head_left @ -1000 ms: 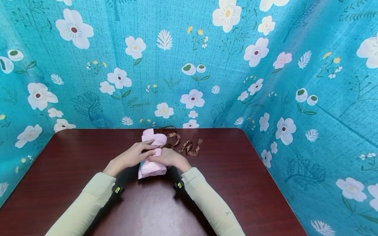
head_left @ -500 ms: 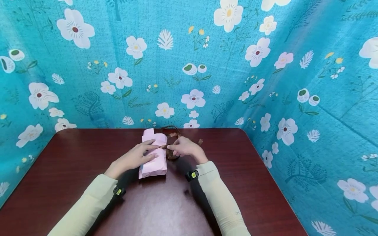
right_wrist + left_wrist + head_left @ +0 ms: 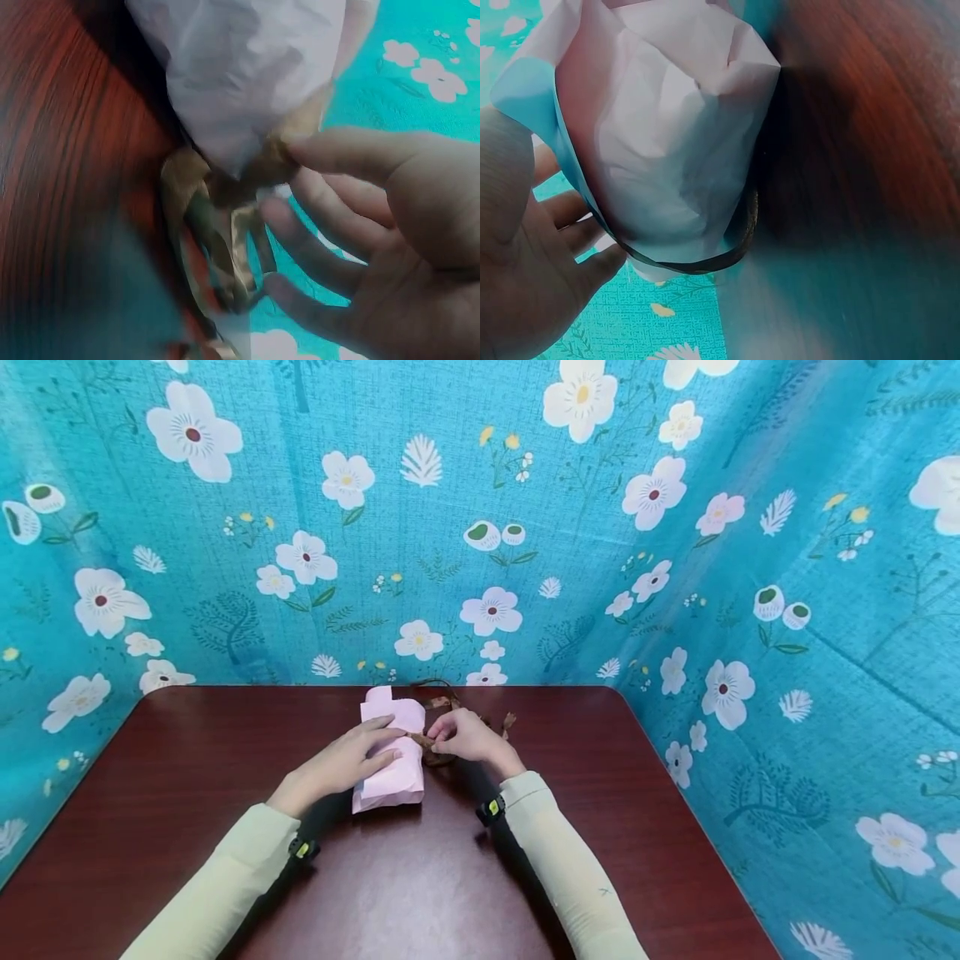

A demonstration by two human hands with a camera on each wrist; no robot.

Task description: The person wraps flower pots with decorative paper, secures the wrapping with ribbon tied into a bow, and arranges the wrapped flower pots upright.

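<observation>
A pink paper-wrapped package (image 3: 390,783) lies on the table with a brown ribbon (image 3: 420,740) running across its middle. My left hand (image 3: 337,764) rests on the package from the left, its fingers extended and the index fingertip at the ribbon. At the package's right side, my right hand (image 3: 474,740) pinches the ribbon between thumb and fingers. The left wrist view shows the ribbon (image 3: 697,266) passing round the package (image 3: 675,127). Loose loops of ribbon (image 3: 240,255) hang below the right fingers in the right wrist view. The package's contents are hidden.
More ribbon trails over the dark red wooden table (image 3: 585,827) behind the right hand, its end (image 3: 509,722) showing to the right. A blue floral curtain (image 3: 450,568) stands along the table's back edge and right side.
The right hand has moved off the top of the package to its right side and now draws the ribbon in its fingertips. The left hand stays nearly still on the package.
</observation>
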